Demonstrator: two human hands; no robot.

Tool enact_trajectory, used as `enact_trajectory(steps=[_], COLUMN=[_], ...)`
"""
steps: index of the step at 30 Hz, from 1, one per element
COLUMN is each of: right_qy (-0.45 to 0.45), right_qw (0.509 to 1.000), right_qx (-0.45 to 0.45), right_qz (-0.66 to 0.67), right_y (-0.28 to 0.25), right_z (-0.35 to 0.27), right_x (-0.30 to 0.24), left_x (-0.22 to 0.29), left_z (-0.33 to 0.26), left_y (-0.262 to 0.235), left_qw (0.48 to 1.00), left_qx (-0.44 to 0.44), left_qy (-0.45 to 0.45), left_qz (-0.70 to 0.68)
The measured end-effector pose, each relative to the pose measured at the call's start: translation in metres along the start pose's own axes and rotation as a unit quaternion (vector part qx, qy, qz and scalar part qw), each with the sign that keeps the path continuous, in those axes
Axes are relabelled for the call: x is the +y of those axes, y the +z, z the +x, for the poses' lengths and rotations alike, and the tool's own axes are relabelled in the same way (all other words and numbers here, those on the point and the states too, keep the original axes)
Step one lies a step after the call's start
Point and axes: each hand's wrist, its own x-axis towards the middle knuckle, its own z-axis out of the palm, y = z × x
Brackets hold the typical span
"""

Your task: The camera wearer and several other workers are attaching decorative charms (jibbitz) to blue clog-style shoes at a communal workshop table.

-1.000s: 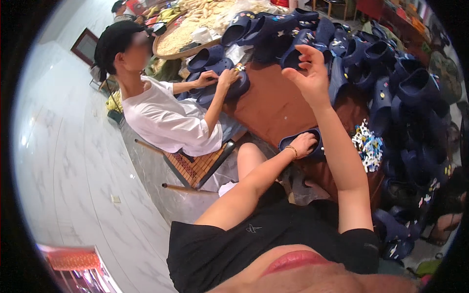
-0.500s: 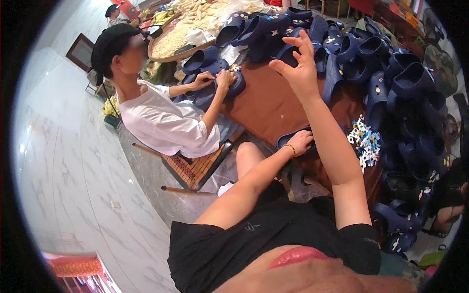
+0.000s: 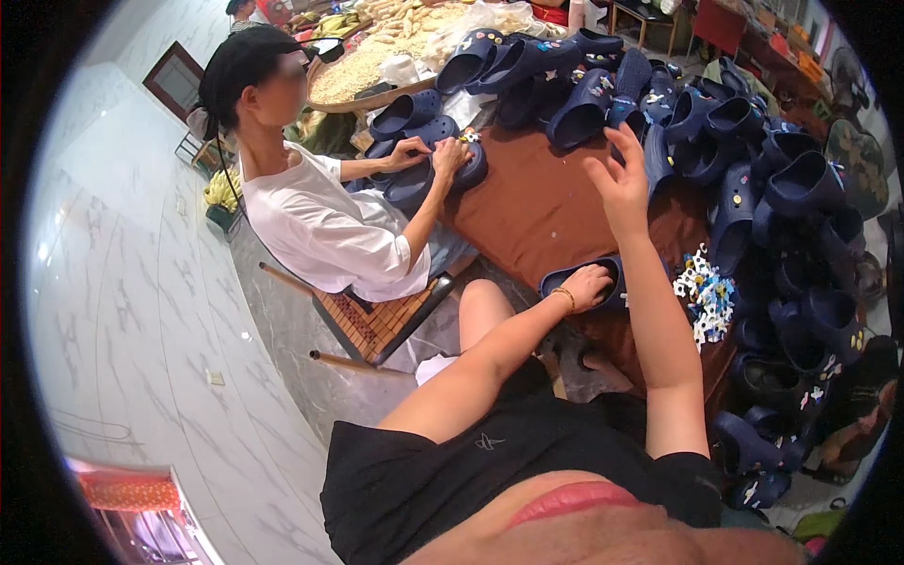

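Observation:
A navy foam clog (image 3: pixel 556 280) lies at the near edge of the brown-covered table, its opening facing up. My left hand (image 3: pixel 589 285) rests on it, fingers reaching into the opening and gripping it. Above the table my right hand (image 3: pixel 621 184) is raised with fingers apart and nothing in them. Just beyond it lies a navy clog (image 3: pixel 579 108) with small charms, at the edge of the heap. To the right of my forearm is a pile of small white, blue and black charms (image 3: pixel 704 297).
Many navy clogs (image 3: pixel 791 179) are heaped along the table's far and right sides. At left, a co-worker in a white shirt (image 3: pixel 325 226) sits on a bamboo-seat chair (image 3: pixel 372 325), hands on a clog with charms (image 3: pixel 468 169). A round tray of pale kernels (image 3: pixel 353 80) stands behind.
My right hand has drawn back toward me from the far clogs, its fingers less spread. My left hand stays on its clog. The whole view has shifted slightly.

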Motion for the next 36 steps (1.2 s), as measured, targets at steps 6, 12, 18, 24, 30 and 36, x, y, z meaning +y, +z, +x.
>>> enact_trajectory(steps=[6, 12, 18, 24, 30, 36], right_qy=[0.068, 0.069, 0.145, 0.216, 0.13, 0.131], right_qw=[0.985, 0.89, 0.795, 0.723, 0.731, 0.724], right_qx=[0.085, 0.045, 0.021, -0.055, -0.008, 0.011], right_qz=[-0.135, -0.449, -0.588, -0.654, -0.67, -0.677], right_y=[-0.079, -0.168, -0.195, -0.2, -0.209, -0.215], right_z=[-0.055, -0.109, -0.15, -0.168, -0.171, -0.16], right_x=[0.087, 0.116, 0.124, 0.113, 0.142, 0.15], left_x=[0.004, 0.005, 0.003, 0.007, 0.003, 0.0], left_z=[-0.004, -0.002, -0.003, 0.0, -0.002, -0.002], left_y=[-0.003, -0.005, -0.008, -0.004, -0.005, 0.0], left_qw=[1.0, 1.0, 1.0, 0.999, 0.999, 1.0], left_qx=[-0.008, -0.008, -0.019, -0.029, -0.046, -0.002], left_qy=[-0.005, -0.006, -0.013, -0.011, -0.018, 0.004], left_qz=[0.012, 0.0, 0.005, -0.009, -0.003, 0.029])
